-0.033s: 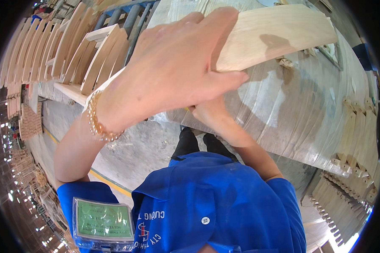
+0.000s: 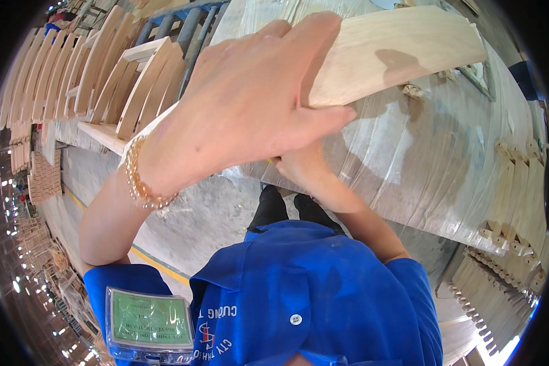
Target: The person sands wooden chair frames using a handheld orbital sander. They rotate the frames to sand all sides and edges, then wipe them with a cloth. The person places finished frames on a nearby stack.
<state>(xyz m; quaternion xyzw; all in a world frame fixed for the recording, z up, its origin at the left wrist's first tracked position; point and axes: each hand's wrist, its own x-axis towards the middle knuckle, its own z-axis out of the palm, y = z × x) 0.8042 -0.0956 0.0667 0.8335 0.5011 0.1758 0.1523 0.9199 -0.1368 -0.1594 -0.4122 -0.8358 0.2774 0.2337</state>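
A pale, curved wooden board [image 2: 402, 55] slants across the upper view, held up over the table. My left hand [image 2: 250, 97], with a beaded bracelet at the wrist, lies across the board and grips it, thumb along the near side. Behind and below that palm is my right hand [image 2: 305, 165], largely covered by the left. Its visible fingers are curled, and a small yellow bit shows beside them; what they hold is hidden.
A plastic-covered table [image 2: 378, 165] spreads under the board. Curved wooden frames [image 2: 140, 85] stand at the left beside a roller conveyor [image 2: 192, 30]. Stacked wooden parts [image 2: 512, 201] line the right. A wood scrap [image 2: 412, 91] lies on the table.
My left hand has shifted very slightly to the left along the board. The board and my right hand look nearly the same.
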